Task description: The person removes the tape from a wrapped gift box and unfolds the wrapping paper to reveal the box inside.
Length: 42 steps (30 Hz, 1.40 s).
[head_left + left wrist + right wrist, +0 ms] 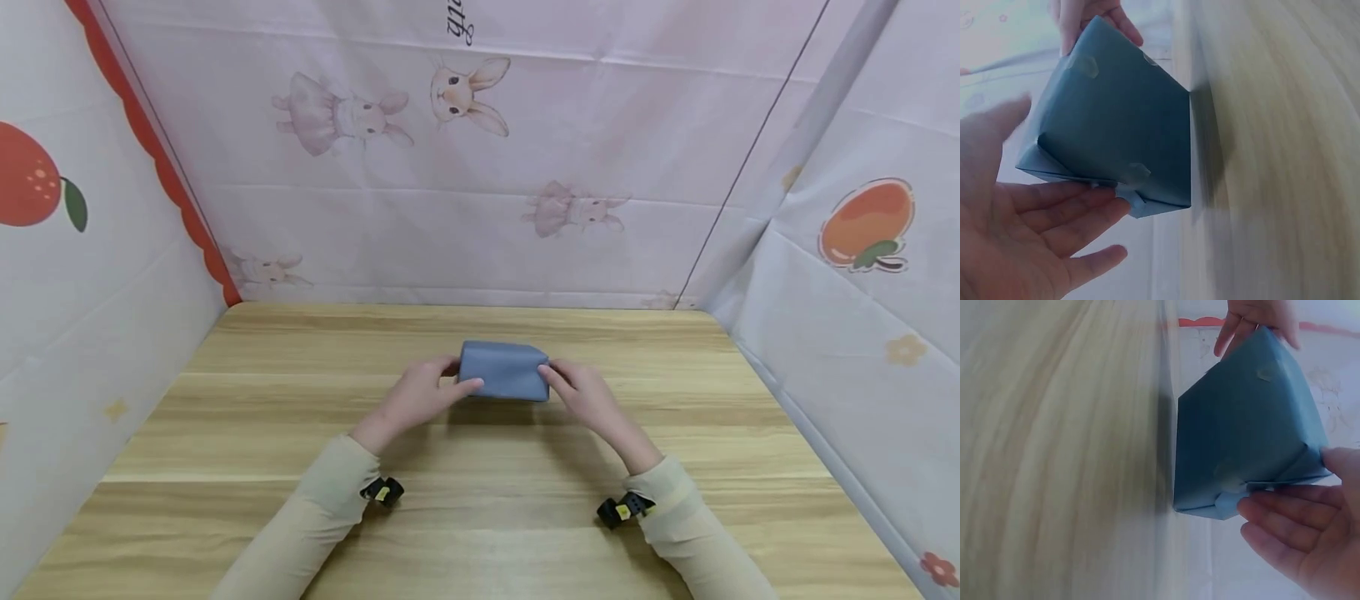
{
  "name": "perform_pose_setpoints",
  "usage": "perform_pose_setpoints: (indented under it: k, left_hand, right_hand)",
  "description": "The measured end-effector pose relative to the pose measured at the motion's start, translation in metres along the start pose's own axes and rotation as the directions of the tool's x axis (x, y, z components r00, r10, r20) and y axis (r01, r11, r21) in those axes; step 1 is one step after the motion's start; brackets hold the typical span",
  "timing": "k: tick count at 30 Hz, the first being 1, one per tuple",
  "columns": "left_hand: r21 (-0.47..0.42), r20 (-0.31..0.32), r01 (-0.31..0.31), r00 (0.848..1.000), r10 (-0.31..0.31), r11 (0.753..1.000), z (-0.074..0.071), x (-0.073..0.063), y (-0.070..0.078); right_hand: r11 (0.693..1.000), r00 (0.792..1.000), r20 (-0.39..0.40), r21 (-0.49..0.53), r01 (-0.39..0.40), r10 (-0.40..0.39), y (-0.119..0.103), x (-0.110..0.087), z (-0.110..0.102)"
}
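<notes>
A small box wrapped in blue paper (pixel 501 371) is held between my two hands, tilted close over the wooden table. Clear tape patches (pixel 1084 65) and folded end flaps (pixel 1229 503) show on its wrapping. My left hand (pixel 420 396) grips the left end, its thumb over the near side and its fingers (pixel 1079 209) along the end flap. At the opposite end, my right hand (pixel 588 400) pinches the box, thumb on the near corner and fingers (pixel 1291 515) against the folded end. Parts of the fingers are hidden behind the box in the head view.
The light wood table (pixel 480 517) carries the box's shadow beneath it. A pink cloth with printed rabbits (pixel 420 225) hangs behind, and white fruit-printed cloths (pixel 67 333) stand at both sides. Each sleeve cuff bears a black wrist camera (pixel 617 511).
</notes>
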<state>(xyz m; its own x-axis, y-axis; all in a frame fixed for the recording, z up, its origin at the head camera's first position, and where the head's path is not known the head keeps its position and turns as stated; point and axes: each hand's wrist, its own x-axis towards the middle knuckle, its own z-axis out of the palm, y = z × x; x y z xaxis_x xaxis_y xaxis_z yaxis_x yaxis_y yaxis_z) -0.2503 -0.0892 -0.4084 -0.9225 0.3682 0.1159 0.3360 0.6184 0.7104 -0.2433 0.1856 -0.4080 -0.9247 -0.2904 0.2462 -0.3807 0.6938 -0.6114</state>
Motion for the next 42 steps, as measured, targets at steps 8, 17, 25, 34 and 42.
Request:
perform_pose_setpoints:
  k: [8, 17, 25, 34, 42]
  left_hand:
    - [0.020, -0.001, -0.038, 0.999, 0.038, 0.999, 0.0052, 0.0021, 0.0026]
    - [0.009, -0.123, -0.026, 0.992, 0.027, 1.000, 0.0033, -0.0004, 0.0050]
    - [-0.084, -0.229, 0.019, 0.973, -0.038, 0.996, 0.0032, -0.0016, 0.0058]
    - [-0.147, -0.271, -0.020, 0.962, -0.021, 0.989, 0.0060, 0.0003, 0.0065]
    - [-0.127, -0.309, -0.090, 0.950, 0.047, 0.988, 0.0090, 0.0011, 0.0065]
  right_hand:
    - [0.999, 0.996, -0.086, 0.022, -0.032, 0.033, -0.0002, 0.0001, -0.0057]
    - [0.988, 0.991, -0.089, 0.124, -0.087, 0.099, -0.0015, 0.0002, -0.0077]
    - [0.982, 0.998, -0.061, 0.187, -0.011, 0.023, -0.0040, -0.0013, -0.0067]
    - [0.978, 0.994, -0.106, 0.208, 0.020, 0.002, -0.0054, -0.0016, -0.0026]
    - [0.970, 0.992, -0.120, 0.244, -0.017, 0.047, -0.0060, -0.0018, -0.0028]
